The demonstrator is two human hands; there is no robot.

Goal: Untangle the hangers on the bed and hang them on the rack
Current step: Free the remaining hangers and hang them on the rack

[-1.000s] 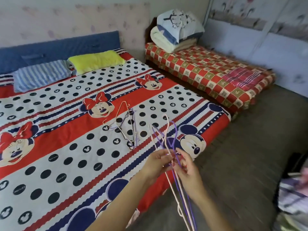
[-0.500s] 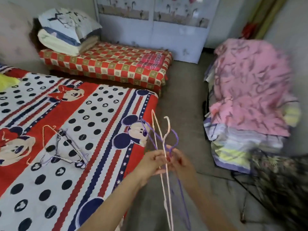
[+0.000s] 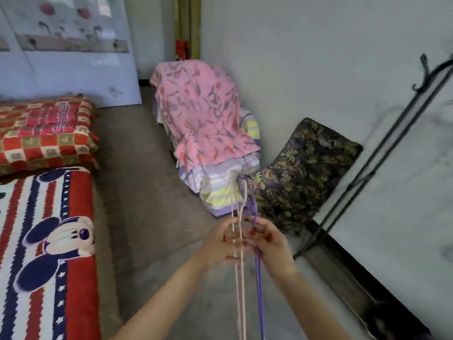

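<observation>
Hangers in hand, away from the bed: pink hanger (image 3: 237,266) pinched by left hand (image 3: 221,244), purple hanger (image 3: 257,278) gripped by right hand (image 3: 270,244). Held upright, hooks rising above the fingertips, long wires trailing down below the palms and out of view at the bottom. Left fingers (image 3: 226,238) curled loosely round the two pale pink wires; right fingers (image 3: 259,233) folded round the purple wire, just beside the left fingertips. Hands close together, almost touching, probably to keep the two hangers parted after separating them, one colour to each hand. Motion blur softens both grips, so exact contact of each finger unclear.

Beyond the fingertips and to the right: black metal rack (image 3: 362,173) leaning across the wall, well apart from the hooks; likely the destination, which would explain the hooks kept topmost and pointed that way. Directly past the fingertips: pile of bedding under a pink floral blanket (image 3: 198,119) and a dark leaf-print cushion (image 3: 304,173). To the left of the left hand: corner of the bed (image 3: 73,192) with cartoon mouse sheet, no hangers visible on the part shown.
</observation>
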